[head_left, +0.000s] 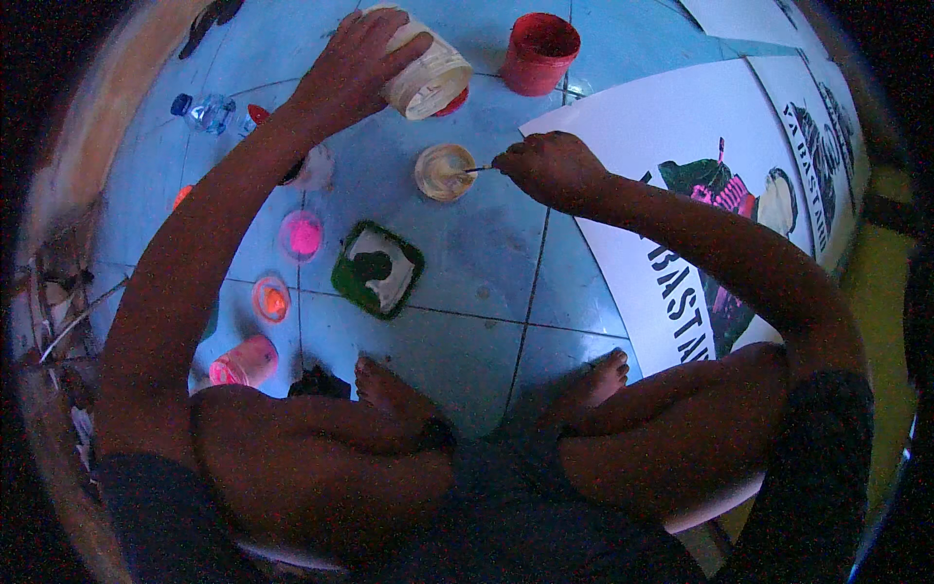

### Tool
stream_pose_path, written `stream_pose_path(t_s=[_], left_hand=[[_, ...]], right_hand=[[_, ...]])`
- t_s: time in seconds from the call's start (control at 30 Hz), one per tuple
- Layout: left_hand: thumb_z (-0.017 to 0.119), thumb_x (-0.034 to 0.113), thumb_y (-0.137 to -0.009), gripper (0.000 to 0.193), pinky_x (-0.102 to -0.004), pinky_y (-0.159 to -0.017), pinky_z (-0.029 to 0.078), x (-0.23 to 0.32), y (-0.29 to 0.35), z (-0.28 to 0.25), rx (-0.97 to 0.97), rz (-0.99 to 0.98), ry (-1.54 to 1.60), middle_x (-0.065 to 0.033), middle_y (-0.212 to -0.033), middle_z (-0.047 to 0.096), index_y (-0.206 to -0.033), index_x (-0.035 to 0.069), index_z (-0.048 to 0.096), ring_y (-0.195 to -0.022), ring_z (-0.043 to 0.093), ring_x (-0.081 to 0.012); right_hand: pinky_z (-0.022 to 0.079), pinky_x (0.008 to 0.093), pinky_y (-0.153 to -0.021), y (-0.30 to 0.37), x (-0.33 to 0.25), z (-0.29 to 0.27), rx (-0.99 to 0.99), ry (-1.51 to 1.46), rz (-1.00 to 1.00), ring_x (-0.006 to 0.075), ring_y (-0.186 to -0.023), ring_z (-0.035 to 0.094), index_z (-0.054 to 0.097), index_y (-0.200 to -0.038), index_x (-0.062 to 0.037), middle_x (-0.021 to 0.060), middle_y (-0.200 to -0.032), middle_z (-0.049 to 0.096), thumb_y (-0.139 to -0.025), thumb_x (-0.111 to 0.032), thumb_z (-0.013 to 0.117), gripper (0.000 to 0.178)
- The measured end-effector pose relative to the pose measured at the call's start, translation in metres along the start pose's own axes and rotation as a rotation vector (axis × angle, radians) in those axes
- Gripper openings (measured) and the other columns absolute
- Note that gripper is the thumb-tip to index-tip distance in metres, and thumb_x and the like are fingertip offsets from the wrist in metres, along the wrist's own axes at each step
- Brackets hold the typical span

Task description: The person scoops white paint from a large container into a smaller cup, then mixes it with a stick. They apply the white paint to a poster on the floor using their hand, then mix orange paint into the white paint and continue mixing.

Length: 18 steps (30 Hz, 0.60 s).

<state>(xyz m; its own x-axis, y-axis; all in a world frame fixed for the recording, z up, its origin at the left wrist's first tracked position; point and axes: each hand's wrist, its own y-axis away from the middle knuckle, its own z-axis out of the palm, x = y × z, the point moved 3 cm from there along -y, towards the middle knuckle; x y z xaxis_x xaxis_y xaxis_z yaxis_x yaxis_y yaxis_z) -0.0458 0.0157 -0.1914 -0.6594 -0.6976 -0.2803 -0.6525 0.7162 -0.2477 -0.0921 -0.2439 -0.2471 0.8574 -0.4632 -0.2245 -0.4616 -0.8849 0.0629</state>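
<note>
My left hand (355, 63) is wrapped around a cream-coloured plastic jar (428, 73), tipped so that its mouth points down and to the right. Just below that mouth, on the tiles, stands a small round tub (423, 177) of cream paint. My right hand (555, 173) pinches a thin paintbrush (481, 169), whose tip reaches into the tub; the bristles do not show clearly. Under my right forearm lies a white printed sheet (608, 161) with black lettering and a pink, green and black picture. Part of a red thing (454, 101) shows behind the jar.
A red bucket (538, 78) stands at the far side. To the left are a clear bottle (207, 113), pink paint (304, 235), orange paint (272, 301) and a pink jar (245, 361). A green-rimmed tray (413, 256) lies mid-floor. More printed sheets (793, 97) lie at right.
</note>
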Motion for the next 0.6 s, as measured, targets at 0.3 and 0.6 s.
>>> stream_pose_path(t_s=[0.3, 0.6], left_hand=[[0.075, 0.018, -0.063, 0.070, -0.0560, -0.102, 0.032, 0.000, -0.008, -0.016, 0.059, 0.026, 0.126, -0.0237, -0.129, 0.044, -0.127, 0.008, 0.048, -0.124, 0.040, -0.0425], [0.069, 0.016, -0.066, 0.062, -0.0550, -0.101, 0.033, -0.001, -0.012, -0.012, 0.077, 0.026, 0.074, -0.0236, -0.126, 0.046, -0.124, 0.005, 0.051, -0.123, 0.041, -0.0414]], right_hand=[[0.055, 0.0443, -0.069, -0.028, -0.007, -0.028, 0.048, 0.080, -0.047, 0.0314, -0.083, 0.067, 0.064, -0.099, -0.0080, 0.0124, -0.089, 0.067, -0.086, -0.012, 0.055, 0.016], [0.056, 0.0473, -0.072, -0.022, -0.003, -0.016, 0.023, -0.048, -0.065, 0.0360, -0.085, 0.067, 0.064, -0.100, -0.0076, 0.0175, -0.091, 0.067, -0.083, -0.010, 0.055, 0.020]])
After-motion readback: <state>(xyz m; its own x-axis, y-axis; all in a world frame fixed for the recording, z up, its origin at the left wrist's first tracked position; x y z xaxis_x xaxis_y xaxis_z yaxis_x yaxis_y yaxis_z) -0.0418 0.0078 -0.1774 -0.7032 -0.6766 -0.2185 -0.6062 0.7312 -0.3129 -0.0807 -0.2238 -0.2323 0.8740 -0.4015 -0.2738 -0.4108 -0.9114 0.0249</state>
